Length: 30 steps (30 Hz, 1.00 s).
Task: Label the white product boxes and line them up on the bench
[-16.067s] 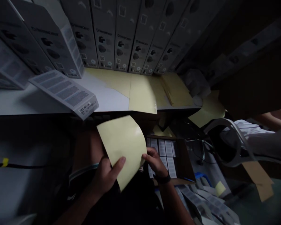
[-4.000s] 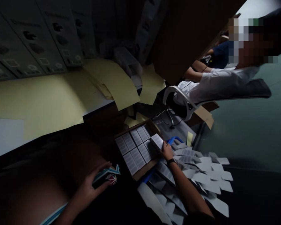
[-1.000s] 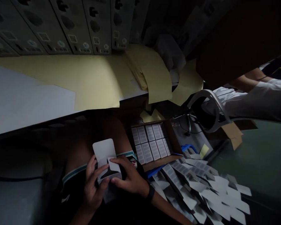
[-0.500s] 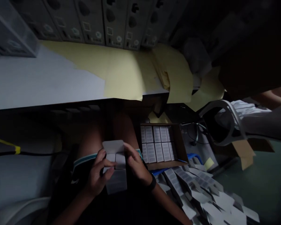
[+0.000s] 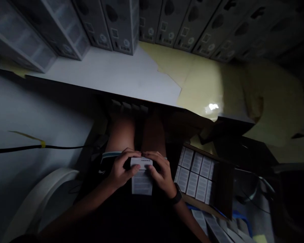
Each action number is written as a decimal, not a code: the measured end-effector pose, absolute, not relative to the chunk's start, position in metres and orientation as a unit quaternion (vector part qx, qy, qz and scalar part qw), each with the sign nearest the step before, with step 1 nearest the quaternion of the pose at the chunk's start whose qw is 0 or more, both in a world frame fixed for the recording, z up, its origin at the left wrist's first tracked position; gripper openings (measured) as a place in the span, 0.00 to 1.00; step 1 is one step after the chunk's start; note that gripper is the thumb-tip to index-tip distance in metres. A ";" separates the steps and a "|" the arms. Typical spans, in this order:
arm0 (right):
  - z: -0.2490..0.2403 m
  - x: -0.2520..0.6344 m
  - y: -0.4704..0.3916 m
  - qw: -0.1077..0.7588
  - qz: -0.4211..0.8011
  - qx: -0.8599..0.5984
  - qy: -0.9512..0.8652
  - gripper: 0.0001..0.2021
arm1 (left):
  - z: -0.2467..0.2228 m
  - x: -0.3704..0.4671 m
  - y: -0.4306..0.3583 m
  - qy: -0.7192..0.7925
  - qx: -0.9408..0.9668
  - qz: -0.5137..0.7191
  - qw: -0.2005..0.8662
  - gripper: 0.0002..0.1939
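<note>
Over my lap I hold a small white carton with printed text panels on its side. Its end flap with small dark lettering faces up and looks folded down. My left hand grips the left edge, thumb on the flap and fingers curled over the far edge. On the other side my right hand, wearing a dark wristband, grips the carton in the same way. Anything inside the carton is hidden.
To the right, an open cardboard box holds rows of similar small cartons. Flattened cartons lie below it. Ahead runs a white table edge with yellow sheeting and tall grey boxes. A chair arm is at left.
The carton's raised flap is now down, and both thumbs press on its top. My view has swung left, so the table and box appear farther right.
</note>
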State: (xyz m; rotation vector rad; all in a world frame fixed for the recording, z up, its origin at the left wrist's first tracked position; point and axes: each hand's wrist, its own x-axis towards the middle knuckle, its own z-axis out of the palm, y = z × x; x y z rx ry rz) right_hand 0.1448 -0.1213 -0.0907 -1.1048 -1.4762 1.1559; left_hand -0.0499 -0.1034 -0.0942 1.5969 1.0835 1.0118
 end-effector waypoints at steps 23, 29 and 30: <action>-0.098 0.159 -0.107 0.468 0.618 -0.360 -0.519 0.11 | -0.075 -0.047 -0.102 0.423 0.729 0.339 0.418 0.15; -0.098 0.171 -0.121 0.494 0.603 -0.371 -0.505 0.12 | -0.073 -0.040 -0.102 0.395 0.765 0.294 0.414 0.18; -0.098 0.177 -0.123 0.488 0.599 -0.375 -0.512 0.13 | -0.073 -0.038 -0.102 0.381 0.780 0.280 0.410 0.18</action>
